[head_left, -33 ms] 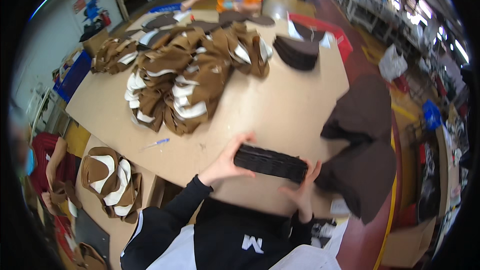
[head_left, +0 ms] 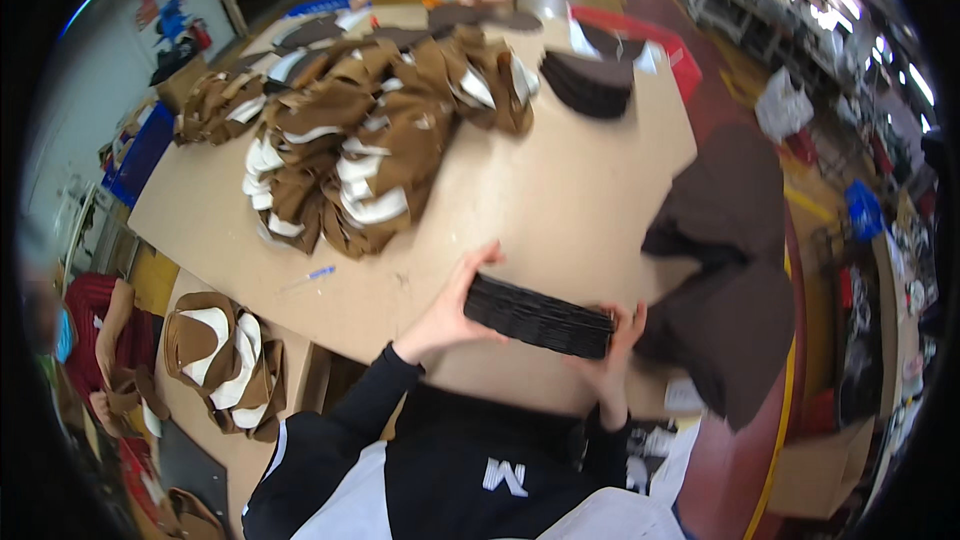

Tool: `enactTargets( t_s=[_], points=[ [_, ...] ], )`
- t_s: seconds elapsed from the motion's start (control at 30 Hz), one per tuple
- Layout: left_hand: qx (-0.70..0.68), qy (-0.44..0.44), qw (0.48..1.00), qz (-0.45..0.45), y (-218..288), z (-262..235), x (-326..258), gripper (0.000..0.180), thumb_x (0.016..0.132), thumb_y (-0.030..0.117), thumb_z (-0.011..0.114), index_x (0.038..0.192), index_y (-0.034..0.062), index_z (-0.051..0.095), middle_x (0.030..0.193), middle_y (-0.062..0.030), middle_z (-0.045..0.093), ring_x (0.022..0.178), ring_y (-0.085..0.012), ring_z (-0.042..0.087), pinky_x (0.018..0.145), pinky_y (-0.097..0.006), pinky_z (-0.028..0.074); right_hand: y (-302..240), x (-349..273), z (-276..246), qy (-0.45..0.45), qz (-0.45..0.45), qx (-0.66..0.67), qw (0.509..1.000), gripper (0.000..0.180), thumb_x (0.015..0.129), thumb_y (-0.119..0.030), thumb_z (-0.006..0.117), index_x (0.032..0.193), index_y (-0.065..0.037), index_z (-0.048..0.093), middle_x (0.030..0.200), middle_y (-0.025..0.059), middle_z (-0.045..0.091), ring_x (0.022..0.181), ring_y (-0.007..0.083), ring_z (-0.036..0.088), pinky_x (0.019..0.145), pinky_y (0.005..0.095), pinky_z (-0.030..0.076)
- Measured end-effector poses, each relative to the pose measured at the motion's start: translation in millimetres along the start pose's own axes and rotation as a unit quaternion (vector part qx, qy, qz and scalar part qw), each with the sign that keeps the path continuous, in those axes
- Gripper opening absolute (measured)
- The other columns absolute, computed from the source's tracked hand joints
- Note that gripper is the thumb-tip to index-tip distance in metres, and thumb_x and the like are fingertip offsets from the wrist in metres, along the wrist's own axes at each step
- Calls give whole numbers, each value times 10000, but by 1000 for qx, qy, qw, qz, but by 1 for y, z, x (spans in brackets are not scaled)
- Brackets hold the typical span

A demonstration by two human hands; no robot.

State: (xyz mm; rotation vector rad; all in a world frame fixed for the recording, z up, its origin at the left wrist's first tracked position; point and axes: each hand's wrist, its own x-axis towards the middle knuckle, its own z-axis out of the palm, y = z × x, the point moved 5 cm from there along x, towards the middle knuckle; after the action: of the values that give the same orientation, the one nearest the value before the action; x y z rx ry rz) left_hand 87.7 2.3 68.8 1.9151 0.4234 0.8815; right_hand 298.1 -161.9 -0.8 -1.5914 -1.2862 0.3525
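Both hands' grip pinches a dark stack [head_left: 538, 316]; brown-and-white pieces [head_left: 370, 130] heaped beyond on table [head_left: 560, 190].

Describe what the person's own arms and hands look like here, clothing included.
Both hands are bare, no gloves: left hand, right hand. The left forearm wears a long black sleeve reaching the wrist; the right sleeve is black too. The garment turns white lower down, with a white mark on the black chest.

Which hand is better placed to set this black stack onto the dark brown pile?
Probably the right hand: it grips the black stack at the end beside the dark brown pile.
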Motion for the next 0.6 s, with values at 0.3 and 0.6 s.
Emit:
enactTargets(
  t_s=[0.3,0.6],
  points=[
    [-197,-1,980,-28,-25,2,29,1416,458,431,959,1565,62,156,1596,-212,229,1495,-328,193,1195,-423,183,-27,34,1,-11,-18,200,979,1296,649,-245,905,1557,-93,-8,1529,237,270,1376,339,371,1132,442,322],
    [-30,-120,992,9,-27,-19,46,1410,546,461,916,1578,80,34,1619,-195,168,1500,-309,171,1198,-413,177,-37,52,16,69,-13,199,977,1205,696,-58,835,1559,-40,-7,1595,174,167,1386,285,376,1119,400,359]
  ],
)
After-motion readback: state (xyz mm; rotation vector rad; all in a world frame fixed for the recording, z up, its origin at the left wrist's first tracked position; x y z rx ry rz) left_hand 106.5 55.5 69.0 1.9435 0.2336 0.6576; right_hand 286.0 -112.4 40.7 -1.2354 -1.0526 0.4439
